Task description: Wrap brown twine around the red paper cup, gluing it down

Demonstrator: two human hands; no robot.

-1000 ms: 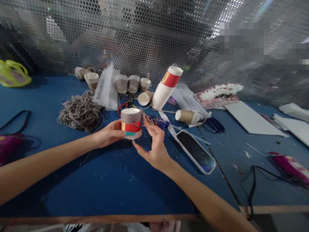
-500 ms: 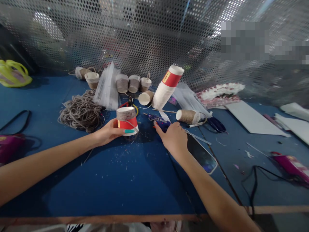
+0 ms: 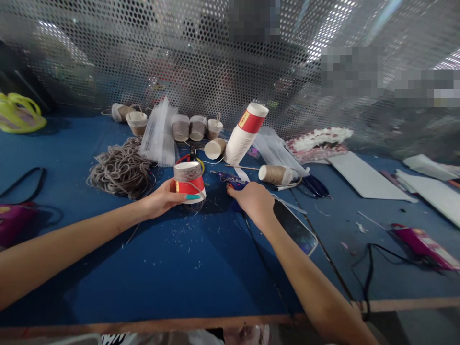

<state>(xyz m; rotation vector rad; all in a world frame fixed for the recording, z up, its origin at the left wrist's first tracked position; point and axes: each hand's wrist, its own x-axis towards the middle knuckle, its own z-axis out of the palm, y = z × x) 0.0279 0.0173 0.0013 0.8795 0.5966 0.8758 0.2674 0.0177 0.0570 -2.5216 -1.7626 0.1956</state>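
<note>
A red and white paper cup [image 3: 190, 186] is held upright by my left hand [image 3: 163, 199], thumb across its lower front. Grey-brown cord is wound around the cup's upper part, and a loose strand hangs over its side. My right hand [image 3: 255, 201] is closed around a dark blue glue gun [image 3: 232, 179], whose nozzle points left toward the cup. The palm hides most of the glue gun's handle, and a cable runs from below the hand toward the table's front edge. Behind my left hand lies a heap of grey-brown cord [image 3: 124, 167].
A leaning stack of paper cups [image 3: 241, 141] stands at the back, beside several cord-wrapped cups [image 3: 180, 128] and clear plastic bags [image 3: 161, 136]. Right of my hand lie a smartphone [image 3: 296, 227], a twine-wrapped cup [image 3: 273, 175], white boards [image 3: 370, 175] and a purple device [image 3: 422, 244].
My right hand has closed around the glue gun, which has shifted slightly left and turned a little. My left hand keeps the cup in nearly the same place. The view has shifted slightly.
</note>
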